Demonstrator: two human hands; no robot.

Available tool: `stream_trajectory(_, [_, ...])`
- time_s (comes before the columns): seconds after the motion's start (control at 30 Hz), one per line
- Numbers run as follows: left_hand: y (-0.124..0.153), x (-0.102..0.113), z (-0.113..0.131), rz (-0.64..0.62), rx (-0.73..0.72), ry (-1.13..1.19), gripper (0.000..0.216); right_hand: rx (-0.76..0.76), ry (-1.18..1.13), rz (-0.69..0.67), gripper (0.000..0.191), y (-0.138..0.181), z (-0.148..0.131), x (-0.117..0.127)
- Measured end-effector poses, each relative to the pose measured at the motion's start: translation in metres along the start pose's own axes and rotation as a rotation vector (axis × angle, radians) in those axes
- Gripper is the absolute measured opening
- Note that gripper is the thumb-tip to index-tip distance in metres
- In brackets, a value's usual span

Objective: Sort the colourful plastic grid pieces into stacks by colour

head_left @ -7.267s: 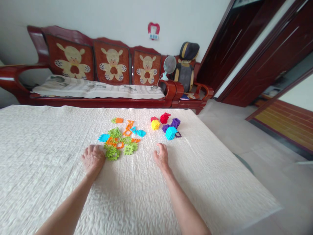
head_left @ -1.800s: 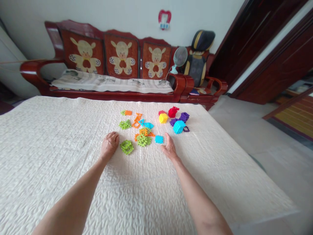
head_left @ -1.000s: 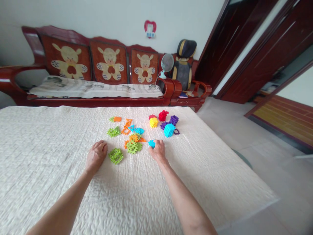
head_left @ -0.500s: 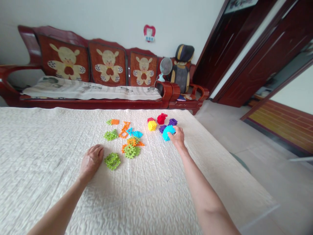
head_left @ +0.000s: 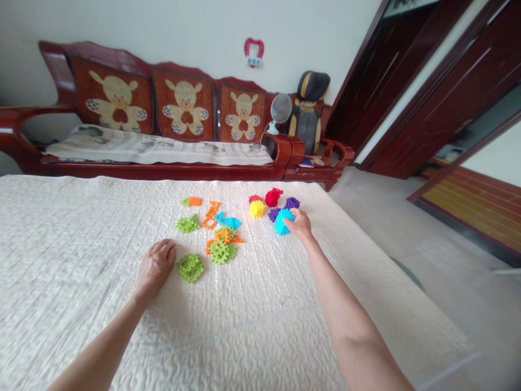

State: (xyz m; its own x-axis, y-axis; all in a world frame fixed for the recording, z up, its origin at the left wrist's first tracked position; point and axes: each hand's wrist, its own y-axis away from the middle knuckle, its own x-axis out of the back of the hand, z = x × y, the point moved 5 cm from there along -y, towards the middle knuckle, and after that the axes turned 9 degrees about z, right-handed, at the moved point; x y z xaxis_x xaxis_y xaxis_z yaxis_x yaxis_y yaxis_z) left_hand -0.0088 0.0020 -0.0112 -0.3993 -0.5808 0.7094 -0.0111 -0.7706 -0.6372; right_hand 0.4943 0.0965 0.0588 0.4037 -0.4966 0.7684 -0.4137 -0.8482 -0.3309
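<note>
My right hand (head_left: 300,224) reaches far forward and closes its fingers on a cyan ball of joined blocks (head_left: 280,222). Around that ball lie a yellow clump (head_left: 256,208), a red clump (head_left: 273,196) and purple pieces (head_left: 291,203). My left hand (head_left: 156,265) rests on the white quilt (head_left: 244,326) with loosely bent fingers and holds nothing. Just to its right lies a green flat piece (head_left: 190,267). A scatter of flat green, orange and cyan pieces (head_left: 220,239) sits between the two hands.
The quilted surface ends at a right edge (head_left: 391,271), with grey floor beyond. A dark red wooden sofa (head_left: 163,163) with bear cushions stands behind the far edge. A small fan (head_left: 282,108) and a dark bag (head_left: 309,108) sit at its right end. Wooden doors (head_left: 407,81) stand at the right.
My right hand took a flat cyan piece near the middle pile, carried it right and forward to the cyan ball, and now grips the ball. My left hand stayed put.
</note>
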Motion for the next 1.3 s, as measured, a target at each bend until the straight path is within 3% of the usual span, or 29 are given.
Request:
stream_trajectory(0.17, [-0.001, 0.003, 0.003, 0.004, -0.009, 0.0, 0.03, 0.086, -0.096, 0.162, 0.058, 0.011, -0.006, 0.011])
stream_trajectory(0.3, [-0.001, 0.003, 0.004, 0.011, -0.002, 0.009, 0.03, 0.281, -0.271, 0.314, 0.039, 0.044, -0.023, 0.018])
stream_trajectory(0.37, [-0.001, 0.002, 0.003, 0.01, 0.003, 0.016, 0.03, 0.404, -0.338, 0.258, 0.031, 0.066, -0.041, 0.007])
stream_trajectory(0.43, [-0.001, 0.0, 0.002, 0.002, 0.005, 0.023, 0.032, 0.471, -0.343, 0.087, 0.028, 0.084, -0.061, -0.017])
stream_trajectory(0.57, [-0.001, 0.0, 0.003, 0.007, 0.029, 0.028, 0.032, 0.356, -0.152, -0.243, 0.031, 0.098, -0.096, -0.075])
stream_trajectory(0.8, [-0.002, 0.004, 0.007, 0.012, 0.035, 0.029, 0.03, 0.19, 0.032, -0.318, 0.027, 0.072, -0.131, -0.123])
stream_trajectory(1.07, [-0.001, 0.002, 0.005, 0.008, 0.054, 0.022, 0.032, 0.079, -0.006, -0.375, 0.022, 0.058, -0.143, -0.141])
stream_trajectory(1.3, [-0.002, 0.004, 0.007, 0.0, 0.055, 0.025, 0.03, -0.024, -0.162, -0.193, 0.03, 0.066, -0.098, -0.115])
